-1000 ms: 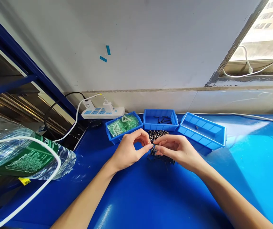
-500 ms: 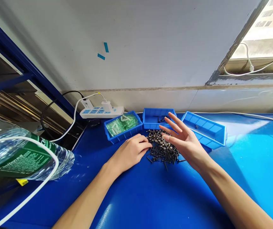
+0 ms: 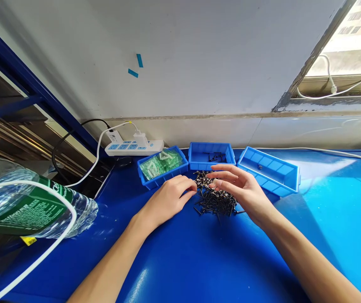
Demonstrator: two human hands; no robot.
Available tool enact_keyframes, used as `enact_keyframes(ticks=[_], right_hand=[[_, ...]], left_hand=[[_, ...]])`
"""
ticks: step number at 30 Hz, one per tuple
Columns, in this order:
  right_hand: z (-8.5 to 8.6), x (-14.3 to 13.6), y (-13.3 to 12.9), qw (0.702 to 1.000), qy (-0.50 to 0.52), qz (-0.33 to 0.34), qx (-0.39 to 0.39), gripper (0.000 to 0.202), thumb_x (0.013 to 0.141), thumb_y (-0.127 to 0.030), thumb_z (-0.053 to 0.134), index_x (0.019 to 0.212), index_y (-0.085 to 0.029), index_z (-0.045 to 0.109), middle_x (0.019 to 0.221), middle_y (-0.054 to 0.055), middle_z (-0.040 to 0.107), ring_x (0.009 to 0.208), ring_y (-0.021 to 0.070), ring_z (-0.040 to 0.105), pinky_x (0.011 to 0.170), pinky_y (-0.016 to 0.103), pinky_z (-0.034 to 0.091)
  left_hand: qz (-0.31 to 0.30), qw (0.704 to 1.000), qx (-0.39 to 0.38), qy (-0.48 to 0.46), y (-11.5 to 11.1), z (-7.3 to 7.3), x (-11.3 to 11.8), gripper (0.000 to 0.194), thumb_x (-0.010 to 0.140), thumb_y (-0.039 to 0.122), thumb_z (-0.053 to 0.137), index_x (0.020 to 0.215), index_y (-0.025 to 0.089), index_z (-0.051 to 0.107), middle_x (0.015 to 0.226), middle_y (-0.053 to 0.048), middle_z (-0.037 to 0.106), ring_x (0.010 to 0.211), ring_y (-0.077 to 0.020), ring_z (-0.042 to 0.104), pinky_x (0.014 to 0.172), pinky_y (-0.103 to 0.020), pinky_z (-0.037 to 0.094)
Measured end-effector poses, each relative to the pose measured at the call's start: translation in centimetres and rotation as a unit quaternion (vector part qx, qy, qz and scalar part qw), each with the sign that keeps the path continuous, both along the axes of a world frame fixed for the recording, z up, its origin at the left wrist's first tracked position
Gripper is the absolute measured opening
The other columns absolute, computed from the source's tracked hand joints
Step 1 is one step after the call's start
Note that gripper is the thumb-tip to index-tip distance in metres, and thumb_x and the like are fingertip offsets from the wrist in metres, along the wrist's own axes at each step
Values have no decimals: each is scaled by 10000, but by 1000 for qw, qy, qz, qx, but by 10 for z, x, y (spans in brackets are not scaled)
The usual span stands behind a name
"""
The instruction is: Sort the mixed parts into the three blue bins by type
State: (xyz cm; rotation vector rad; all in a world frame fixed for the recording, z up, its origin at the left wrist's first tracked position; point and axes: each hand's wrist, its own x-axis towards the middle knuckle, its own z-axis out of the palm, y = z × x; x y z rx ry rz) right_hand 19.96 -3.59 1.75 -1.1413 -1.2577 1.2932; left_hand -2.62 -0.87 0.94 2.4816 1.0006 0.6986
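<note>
1. Fingers [image 3: 186,185] of the left hand [image 3: 164,205] lie curled and pressed together at the left edge of the heap of dark screws [image 3: 217,203]; whether they pinch one cannot be told.
2. Those of the right hand [image 3: 249,193] reach over the heap, slightly spread, with nothing seen gripped.
3. Most screws sit in that heap on the blue table [image 3: 180,256], just in front of the middle box [image 3: 199,166]. A few dark pieces [image 3: 217,158] lie in the middle box and one small piece [image 3: 260,167] in the right box [image 3: 279,173], so the work looks barely begun, with the heap left.
4. Half a second earlier the right hand stood higher, fingers fanned upward; now it is lower and flatter. The left hand has hardly moved. One second ago, both hands met above the heap, fingertips together.
</note>
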Motion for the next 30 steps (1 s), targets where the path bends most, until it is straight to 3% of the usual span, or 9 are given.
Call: enact_keyframes(ticks=[4, 11, 16, 20, 24, 27, 30], right_hand=[[-6, -2, 1, 996, -71, 6, 47, 333, 810, -477, 794, 1026, -225, 767, 952, 68, 818, 902, 255, 774, 836, 401, 624], [5, -4, -5, 974, -197, 61, 97, 180, 858, -350, 712, 976, -233, 784, 960, 62, 810, 878, 249, 740, 798, 375, 603], [8, -4, -5, 979, -168, 90, 69, 167, 840, -371, 735, 895, -225, 795, 891, 56, 811, 787, 238, 742, 745, 358, 615], [5, -4, -2, 991, -89, 104, -3, 275, 769, -455, 823, 888, -209, 792, 764, 40, 789, 730, 227, 746, 692, 335, 603], [8, -3, 0, 992, -27, 102, -66, 345, 667, -476, 908, 831, -196, 790, 682, 15, 749, 648, 185, 710, 652, 308, 579], [10, -1, 0, 994, -22, 83, -74, 302, 660, -446, 915, 788, -201, 792, 665, 6, 734, 616, 163, 674, 655, 311, 573], [7, 0, 1, 999, 7, 10, -45, 292, 688, -419, 906, 893, -233, 815, 826, 38, 798, 779, 209, 737, 793, 362, 598]], left_hand=[[9, 999, -10, -32, -1, 1, 1, 112, 966, 130, 619, 902, 190, 689, 881, -23, 734, 816, -179, 691, 788, -290, 561], [33, 981, -120, -151, -6, 3, 9, 76, 908, 133, 675, 924, 208, 684, 866, 12, 767, 789, -155, 738, 798, -258, 594], [64, 955, -186, -224, -9, 6, 11, 169, 862, 211, 720, 874, 223, 552, 807, 27, 747, 763, -163, 758, 773, -278, 621], [55, 942, -214, -253, -9, 6, 12, 197, 843, 226, 739, 863, 221, 543, 817, 21, 753, 761, -160, 756, 770, -276, 622], [25, 949, -210, -233, -11, 7, 13, 106, 863, 191, 723, 868, 208, 618, 808, 30, 730, 753, -139, 734, 763, -244, 606], [9, 965, -187, -186, -11, 9, 12, 83, 890, 167, 722, 881, 203, 647, 827, 31, 739, 754, -137, 726, 758, -238, 594], [7, 990, -99, -96, -8, 5, 8, 82, 908, 117, 718, 936, 193, 699, 905, -1, 756, 824, -165, 725, 814, -277, 586]])
